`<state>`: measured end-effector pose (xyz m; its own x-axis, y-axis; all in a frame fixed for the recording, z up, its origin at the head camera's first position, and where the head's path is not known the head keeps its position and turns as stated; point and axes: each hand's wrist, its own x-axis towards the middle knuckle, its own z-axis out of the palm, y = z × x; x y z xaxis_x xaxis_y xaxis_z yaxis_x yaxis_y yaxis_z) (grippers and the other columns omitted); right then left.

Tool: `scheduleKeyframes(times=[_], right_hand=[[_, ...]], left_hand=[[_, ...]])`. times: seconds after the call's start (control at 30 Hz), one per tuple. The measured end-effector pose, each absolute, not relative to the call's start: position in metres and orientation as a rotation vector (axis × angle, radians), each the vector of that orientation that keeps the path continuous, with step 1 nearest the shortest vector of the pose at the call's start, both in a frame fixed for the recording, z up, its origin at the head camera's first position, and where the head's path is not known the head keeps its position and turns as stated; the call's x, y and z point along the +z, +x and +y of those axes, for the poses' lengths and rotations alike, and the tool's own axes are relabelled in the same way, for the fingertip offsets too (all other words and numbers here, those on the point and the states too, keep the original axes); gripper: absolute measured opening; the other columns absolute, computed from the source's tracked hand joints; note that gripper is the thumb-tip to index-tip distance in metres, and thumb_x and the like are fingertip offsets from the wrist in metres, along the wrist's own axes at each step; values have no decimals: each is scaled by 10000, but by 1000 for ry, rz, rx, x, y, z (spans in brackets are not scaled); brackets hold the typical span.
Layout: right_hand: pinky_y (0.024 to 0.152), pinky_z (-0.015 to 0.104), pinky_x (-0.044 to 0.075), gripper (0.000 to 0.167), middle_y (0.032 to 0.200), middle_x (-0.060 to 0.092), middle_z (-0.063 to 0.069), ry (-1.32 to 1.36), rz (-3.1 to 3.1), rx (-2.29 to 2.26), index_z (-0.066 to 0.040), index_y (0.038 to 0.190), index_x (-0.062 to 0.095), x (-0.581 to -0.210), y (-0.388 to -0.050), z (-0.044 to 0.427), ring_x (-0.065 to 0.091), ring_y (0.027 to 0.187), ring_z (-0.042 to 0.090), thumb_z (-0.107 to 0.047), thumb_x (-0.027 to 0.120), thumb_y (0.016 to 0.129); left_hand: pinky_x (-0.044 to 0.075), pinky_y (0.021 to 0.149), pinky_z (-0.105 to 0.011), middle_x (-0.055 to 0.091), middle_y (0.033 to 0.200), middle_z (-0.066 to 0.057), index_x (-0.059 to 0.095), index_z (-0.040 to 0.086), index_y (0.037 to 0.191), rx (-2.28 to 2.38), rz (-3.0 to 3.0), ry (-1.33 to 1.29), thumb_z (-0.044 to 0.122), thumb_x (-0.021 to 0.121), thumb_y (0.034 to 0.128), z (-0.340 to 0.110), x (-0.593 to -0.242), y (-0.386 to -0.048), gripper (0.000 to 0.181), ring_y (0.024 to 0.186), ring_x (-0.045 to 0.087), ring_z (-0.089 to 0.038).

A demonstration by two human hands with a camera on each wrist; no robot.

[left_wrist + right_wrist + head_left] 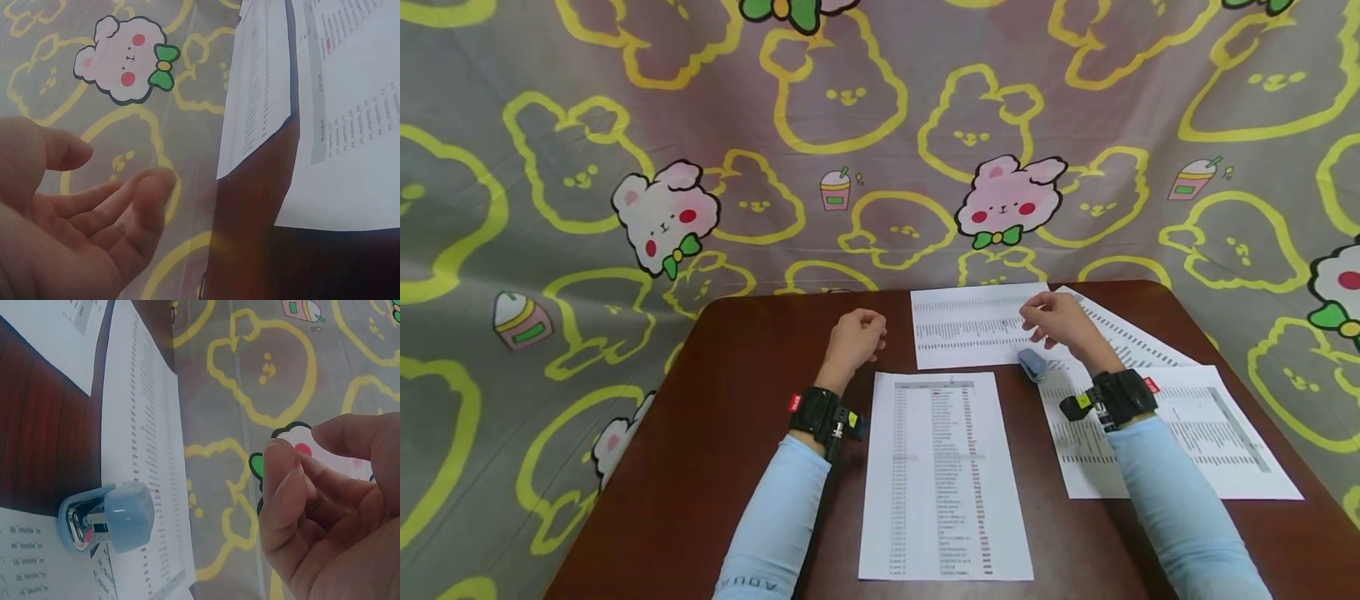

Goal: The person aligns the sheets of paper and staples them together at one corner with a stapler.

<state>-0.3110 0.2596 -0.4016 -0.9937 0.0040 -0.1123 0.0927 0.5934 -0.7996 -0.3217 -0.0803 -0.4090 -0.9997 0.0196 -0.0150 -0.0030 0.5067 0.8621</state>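
In the head view my left hand (pixel 853 343) is held above the table, left of the upright printed sheet (pixel 943 479); its fingers are loosely bent with nothing between them. My right hand (pixel 1063 323) hovers over the sheets at the back right, fingers loosely curled and empty. Just below it a small blue-grey stapler (pixel 1033 365) rests where the papers meet. The right wrist view shows the stapler (pixel 128 517) standing apart from my right hand (pixel 331 506). Thumb and fingers of my left hand (pixel 94 219) are spread apart in the left wrist view.
A printed sheet (pixel 936 333) lies across the back of the dark red table (pixel 700 433). Another sheet (pixel 1195 433) lies at the right, overlapping a slanted one (pixel 1131 333). A patterned cloth (pixel 880 108) hangs behind the table.
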Motion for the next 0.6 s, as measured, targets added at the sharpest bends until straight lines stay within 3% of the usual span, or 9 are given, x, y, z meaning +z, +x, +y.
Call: scheduleKeyframes(times=[0.2, 0.43, 0.6], right_hand=[[600, 317, 536, 342, 1107, 656, 267, 79, 2746, -1365, -7, 1185, 579, -402, -312, 261, 672, 809, 343, -288, 516, 1002], [586, 295, 526, 341, 1121, 652, 264, 125, 2765, -1318, -14, 1190, 572, -402, -316, 268, 672, 792, 314, -287, 506, 997], [588, 289, 525, 365, 1134, 642, 261, 134, 2777, -1284, -13, 1208, 562, -401, -316, 271, 663, 874, 378, -301, 504, 991]], left_hand=[[570, 713, -316, 660, 1219, -102, 505, 82, 1403, 1472, 2667, 71, 386, 525, 991, -79, -402, -318, 512, 996, 689, -248], [567, 744, -335, 639, 1274, -126, 481, 80, 1427, 1472, 2665, 84, 386, 526, 988, -72, -397, -324, 537, 1031, 665, -266], [558, 776, -359, 596, 1351, -130, 452, 78, 1449, 1490, 2651, 74, 394, 529, 986, -65, -398, -328, 565, 1054, 652, -304]])
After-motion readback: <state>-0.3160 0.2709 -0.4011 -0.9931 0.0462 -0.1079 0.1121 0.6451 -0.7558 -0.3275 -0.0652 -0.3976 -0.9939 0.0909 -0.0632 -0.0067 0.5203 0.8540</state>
